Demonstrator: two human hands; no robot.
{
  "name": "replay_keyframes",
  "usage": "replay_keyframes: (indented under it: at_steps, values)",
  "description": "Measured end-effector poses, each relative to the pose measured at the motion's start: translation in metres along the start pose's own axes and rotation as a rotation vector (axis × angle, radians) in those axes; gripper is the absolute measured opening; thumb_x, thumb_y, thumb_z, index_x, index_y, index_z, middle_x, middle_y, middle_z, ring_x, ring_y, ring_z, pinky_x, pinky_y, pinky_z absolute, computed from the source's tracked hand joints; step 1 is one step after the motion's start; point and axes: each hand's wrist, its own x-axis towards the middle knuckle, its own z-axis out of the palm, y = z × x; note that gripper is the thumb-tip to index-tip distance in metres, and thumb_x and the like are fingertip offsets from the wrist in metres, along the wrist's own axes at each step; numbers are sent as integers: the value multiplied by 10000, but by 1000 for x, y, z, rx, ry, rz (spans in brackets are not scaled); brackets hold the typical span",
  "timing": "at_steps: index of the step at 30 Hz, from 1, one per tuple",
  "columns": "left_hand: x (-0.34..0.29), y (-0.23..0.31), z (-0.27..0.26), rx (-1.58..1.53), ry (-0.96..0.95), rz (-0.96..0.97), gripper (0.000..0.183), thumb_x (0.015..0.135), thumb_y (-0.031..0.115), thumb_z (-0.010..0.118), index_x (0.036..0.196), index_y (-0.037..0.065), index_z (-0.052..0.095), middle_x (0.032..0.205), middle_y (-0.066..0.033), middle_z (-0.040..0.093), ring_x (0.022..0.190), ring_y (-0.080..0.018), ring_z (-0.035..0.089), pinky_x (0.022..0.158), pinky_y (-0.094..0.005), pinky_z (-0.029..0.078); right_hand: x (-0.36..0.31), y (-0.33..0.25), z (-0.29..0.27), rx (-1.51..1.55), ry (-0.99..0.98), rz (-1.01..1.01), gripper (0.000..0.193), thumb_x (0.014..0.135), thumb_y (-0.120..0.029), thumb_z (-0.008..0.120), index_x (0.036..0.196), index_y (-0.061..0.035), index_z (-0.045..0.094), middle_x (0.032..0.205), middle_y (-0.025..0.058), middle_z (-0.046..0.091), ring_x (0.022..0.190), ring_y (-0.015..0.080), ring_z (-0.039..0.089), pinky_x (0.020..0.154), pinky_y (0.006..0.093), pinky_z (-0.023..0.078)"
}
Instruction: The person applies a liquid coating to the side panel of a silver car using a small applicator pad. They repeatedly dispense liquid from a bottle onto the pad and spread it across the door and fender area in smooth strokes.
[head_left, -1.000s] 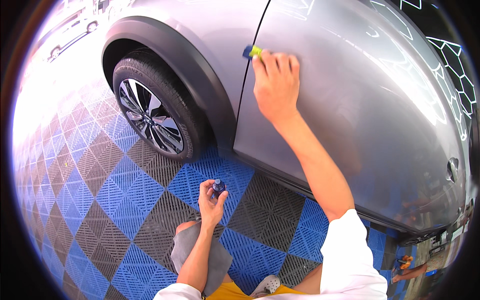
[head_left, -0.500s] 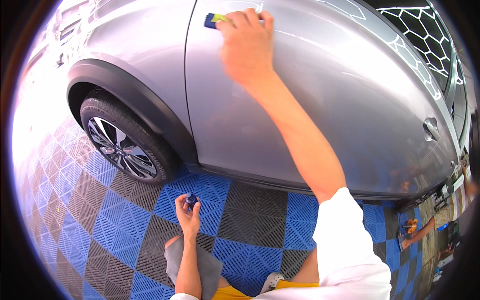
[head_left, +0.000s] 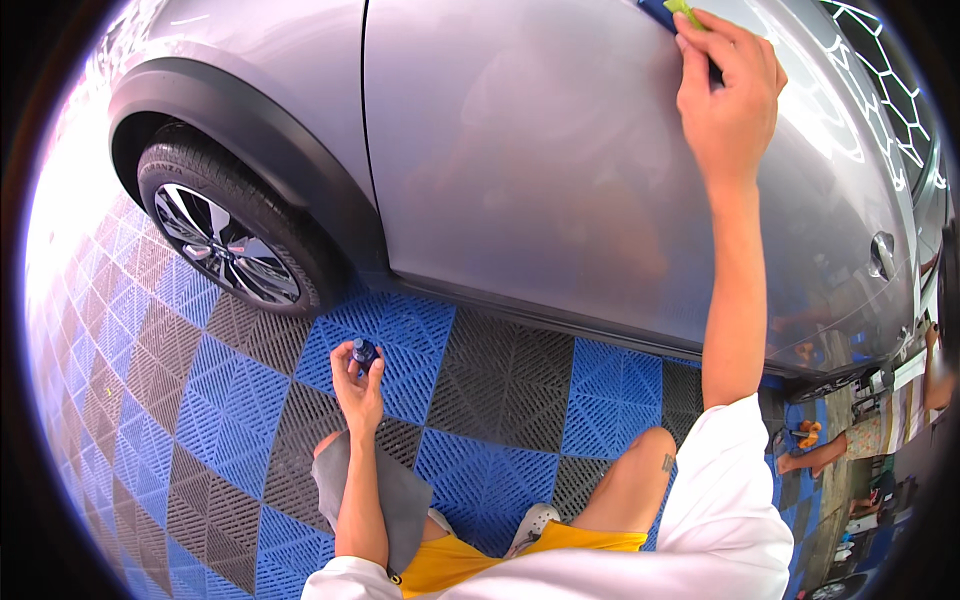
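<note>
A silver car's door panel (head_left: 520, 170) stretches in front of me. At its upper right, my right hand (head_left: 735, 100) pinches an applicator block (head_left: 662, 12), dark blue with a yellow-green part, against the painted surface. The frame's top edge cuts off some of the block. Low on the left, my left hand (head_left: 357, 390) is closed around a small dark blue bottle (head_left: 364, 351), held upright over the floor. A grey cloth (head_left: 405, 510) is draped across my left thigh beside that forearm.
The front wheel (head_left: 230, 245) sits under a black wheel arch (head_left: 215, 100) at left. A door handle (head_left: 881, 256) juts out at far right. Blue and dark grey grid tiles (head_left: 505, 385) cover the floor. Another person's leg (head_left: 825, 455) shows at the right, near orange footwear (head_left: 808, 434).
My right hand has carried the applicator block rightward across the door from near the front seam. The view has shifted, and my left hand still holds the bottle.
</note>
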Motion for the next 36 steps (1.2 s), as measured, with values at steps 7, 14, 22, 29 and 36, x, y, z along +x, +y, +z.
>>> replay_keyframes:
  at_steps: [7, 14, 22, 29, 36]
  values:
    - [-1, 1, 4, 10, 9, -42, 468, 957, -54, 720, 1337, 16, 456, 1209, -103, 540, 1158, -214, 640, 1007, -321, 556, -133, -89, 2, 42, -224, -197, 220, 871, -70, 738, 1083, -25, 778, 1200, 112, 728, 994, 258, 662, 911, 422, 457]
    - [-5, 6, 10, 16, -1, -32, 463, 970, -30, 716, 1349, 20, 454, 1229, -95, 541, 1181, -230, 658, 998, -334, 578, -219, -118, 5, 130, -285, -267, 210, 886, -99, 756, 1062, 16, 767, 1170, 129, 735, 1000, 251, 679, 826, 380, 494]
    - [-12, 14, 16, 3, -25, 5, 455, 975, -28, 716, 1347, 18, 458, 1238, -107, 567, 1170, -252, 663, 1028, -367, 574, -252, -141, 12, 135, -238, -141, 183, 909, -112, 735, 1042, 12, 763, 1152, 126, 734, 1002, 250, 675, 827, 384, 496]
    - [-17, 15, 16, 111, -81, 41, 483, 989, 35, 724, 1380, 11, 440, 1219, -130, 594, 1115, -264, 678, 1017, -407, 572, -266, -186, 30, 48, -36, 272, 157, 840, -44, 819, 982, -34, 754, 1066, 96, 719, 841, 208, 652, 795, 393, 453]
    - [-23, 20, 15, 150, -102, 72, 474, 1005, 94, 732, 1371, 4, 445, 1232, -138, 598, 1113, -273, 683, 1006, -422, 583, -285, -177, 11, -68, 80, 594, 346, 800, -20, 868, 1117, -79, 746, 1088, 109, 693, 880, 283, 602, 809, 427, 444]
